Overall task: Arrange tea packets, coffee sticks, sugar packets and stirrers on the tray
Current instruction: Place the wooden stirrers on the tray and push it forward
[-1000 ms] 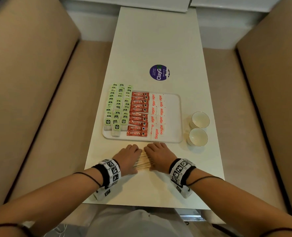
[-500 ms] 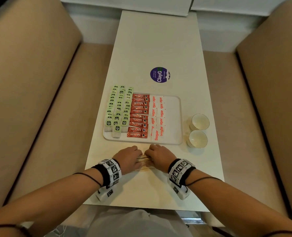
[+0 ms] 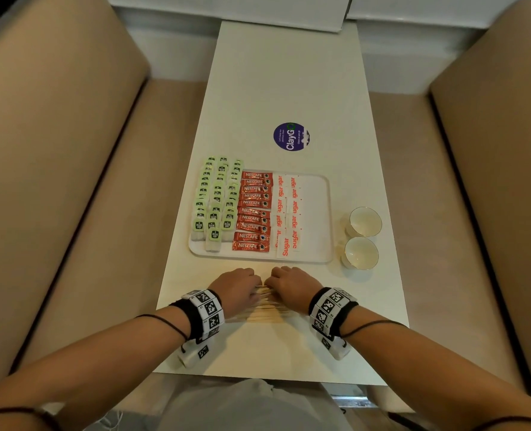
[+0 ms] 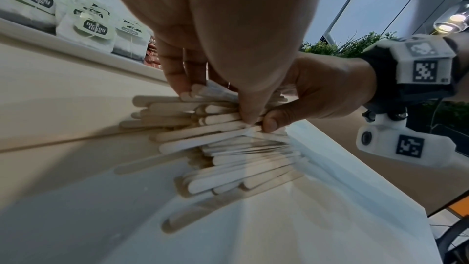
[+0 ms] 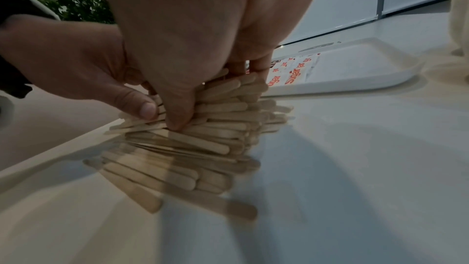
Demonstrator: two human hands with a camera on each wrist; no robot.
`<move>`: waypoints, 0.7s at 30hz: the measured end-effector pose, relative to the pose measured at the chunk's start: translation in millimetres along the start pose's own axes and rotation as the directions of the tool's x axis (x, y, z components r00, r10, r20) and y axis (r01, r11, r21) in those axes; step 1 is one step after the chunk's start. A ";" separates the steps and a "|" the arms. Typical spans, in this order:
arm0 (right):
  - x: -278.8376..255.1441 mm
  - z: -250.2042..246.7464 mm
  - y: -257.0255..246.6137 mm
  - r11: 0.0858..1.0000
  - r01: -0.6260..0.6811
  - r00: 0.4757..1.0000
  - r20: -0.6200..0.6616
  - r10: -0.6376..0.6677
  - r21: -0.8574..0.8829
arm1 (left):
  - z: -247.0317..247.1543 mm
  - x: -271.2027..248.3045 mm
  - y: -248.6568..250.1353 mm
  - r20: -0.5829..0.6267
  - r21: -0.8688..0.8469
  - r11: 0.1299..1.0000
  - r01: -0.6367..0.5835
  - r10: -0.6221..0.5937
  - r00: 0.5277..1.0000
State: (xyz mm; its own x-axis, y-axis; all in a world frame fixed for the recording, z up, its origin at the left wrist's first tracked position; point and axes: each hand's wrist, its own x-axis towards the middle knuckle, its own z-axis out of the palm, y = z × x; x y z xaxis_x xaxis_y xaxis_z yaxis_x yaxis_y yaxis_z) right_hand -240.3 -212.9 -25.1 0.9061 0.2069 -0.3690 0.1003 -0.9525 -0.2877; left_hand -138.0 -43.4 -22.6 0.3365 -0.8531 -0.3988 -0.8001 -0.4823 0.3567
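Your left hand [image 3: 237, 290] & right hand [image 3: 290, 289] sit knuckle to knuckle on the table [image 3: 289, 353], both pinching the same pile of stirrers [image 3: 265, 309] from opp. sides, fingers and thumbs curled on the sticks [image 4: 223, 125], lower ones loose on the tabletop. Just beyond, the tray [image 3: 315, 213] holds tea packets [image 3: 217, 200] at left, coffee sticks [image 3: 254, 209] in the middle, sugar packets [image 3: 289, 213] beside them, right part bare. Two cups [image 3: 362, 234] stand right of the tray, w/ a round sticker [image 3: 291, 136] farther up.

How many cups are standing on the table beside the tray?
2. Both stand on the table to the right of the tray: the far cup, and the near cup directly in front of it. No other cup shows.
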 end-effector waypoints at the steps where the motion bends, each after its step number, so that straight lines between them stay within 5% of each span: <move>1: -0.1 -0.1 -0.1 1.000 -0.004 1.000 -0.001 0.004 0.002 | -0.1 0.2 0.3 -0.005 0.010 1.000 -0.002 0.002 1.000; 21: 0.7 -7.5 3.9 0.998 -0.057 0.998 -0.028 0.056 -0.014 | -7.2 4.6 0.9 -0.004 -0.019 1.000 -0.010 0.010 1.000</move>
State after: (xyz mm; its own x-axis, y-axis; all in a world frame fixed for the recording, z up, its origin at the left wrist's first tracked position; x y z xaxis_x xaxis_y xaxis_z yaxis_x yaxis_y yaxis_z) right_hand -236.2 -218.2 -19.8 0.9215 0.1467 -0.3597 0.0546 -0.9657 -0.2541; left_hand -133.6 -49.2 -18.0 0.3309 -0.8585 -0.3918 -0.7936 -0.4778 0.3767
